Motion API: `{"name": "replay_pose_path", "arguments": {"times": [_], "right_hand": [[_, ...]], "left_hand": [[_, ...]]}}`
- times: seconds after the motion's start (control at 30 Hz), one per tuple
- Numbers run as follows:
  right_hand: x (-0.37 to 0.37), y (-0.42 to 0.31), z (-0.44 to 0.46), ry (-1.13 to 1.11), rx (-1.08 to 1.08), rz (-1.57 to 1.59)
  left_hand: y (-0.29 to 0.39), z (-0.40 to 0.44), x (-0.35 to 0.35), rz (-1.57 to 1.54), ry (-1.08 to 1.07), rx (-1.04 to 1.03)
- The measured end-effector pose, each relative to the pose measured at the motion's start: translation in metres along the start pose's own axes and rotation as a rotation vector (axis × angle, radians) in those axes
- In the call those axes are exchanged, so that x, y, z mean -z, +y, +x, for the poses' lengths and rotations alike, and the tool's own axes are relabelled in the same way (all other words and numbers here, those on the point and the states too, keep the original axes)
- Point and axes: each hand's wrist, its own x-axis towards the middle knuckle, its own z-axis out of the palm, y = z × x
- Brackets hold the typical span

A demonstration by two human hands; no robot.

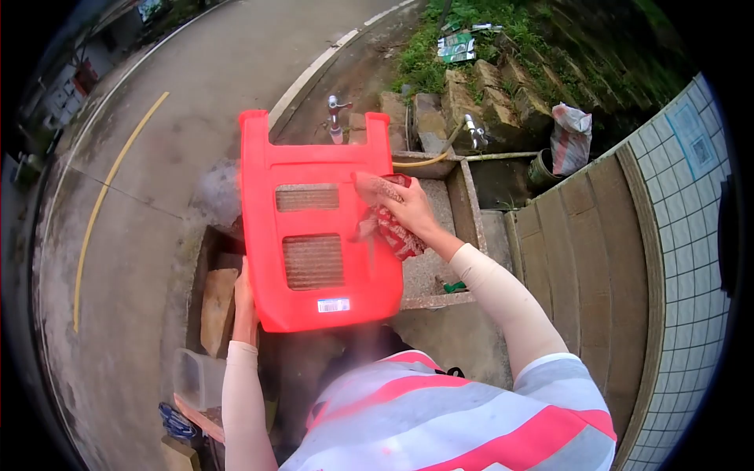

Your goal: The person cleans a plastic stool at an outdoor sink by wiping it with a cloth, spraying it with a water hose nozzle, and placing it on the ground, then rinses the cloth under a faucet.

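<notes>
A red plastic stool (pixel 306 267) is held tilted in front of me, two legs pointing away. It has two rectangular openings, and a white barcode label sits near its closer edge. My left hand (pixel 245 302) grips the stool's left side, its fingers mostly hidden. At the stool's right side, my right hand (pixel 407 208) is closed on a bunched red-and-white patterned cloth (pixel 399 234), which touches the plastic.
A concrete basin (pixel 428 275) lies beneath and right of the stool. Two taps, one a metal tap (pixel 471 129), stand beyond it. Steps (pixel 589 251) and a tiled wall (pixel 687 228) are on the right. A road (pixel 157 141) runs along the left, near a translucent plastic container (pixel 196 381).
</notes>
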Motion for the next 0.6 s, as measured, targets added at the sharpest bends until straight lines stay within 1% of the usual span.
{"name": "replay_pose_path", "arguments": {"times": [0.03,0.1,0.13,0.17,0.23,0.27,0.37,0.4,0.5,0.57,0.6], "right_hand": [[0.005,0.021,0.007,0.03,-0.077,0.02],[0.023,0.039,0.006,-0.126,-0.639,1.069],[0.029,0.06,0.002,-0.238,-0.687,1.063],[0.033,0.078,-0.004,-0.257,-0.724,1.093],[0.045,0.08,-0.022,-0.299,-0.796,1.157],[0.04,0.098,-0.027,-0.366,-0.764,1.304],[0.043,0.093,-0.047,-0.375,-0.747,1.482],[0.043,0.091,-0.052,-0.351,-0.752,1.493],[0.02,0.114,-0.065,-0.436,-0.797,1.51],[0.026,0.077,-0.064,-0.422,-0.842,1.479],[0.021,0.075,-0.064,-0.427,-0.803,1.444]], "left_hand": [[0.002,-0.005,-0.006,-0.035,-0.024,-0.021],[0.001,-0.018,-0.017,-0.107,-0.073,-0.05],[0.006,-0.026,-0.023,-0.1,-0.11,-0.042],[0.009,-0.031,-0.027,-0.08,-0.118,-0.046],[0.016,-0.041,-0.036,-0.037,-0.131,-0.058],[0.023,-0.049,-0.043,-0.017,-0.113,-0.062],[0.057,-0.081,-0.067,0.066,-0.077,-0.07],[0.067,-0.09,-0.073,0.107,-0.072,-0.078],[0.098,-0.117,-0.091,0.257,-0.036,-0.167],[0.111,-0.134,-0.098,0.35,-0.022,-0.24],[0.115,-0.139,-0.097,0.489,0.013,-0.296]]}}
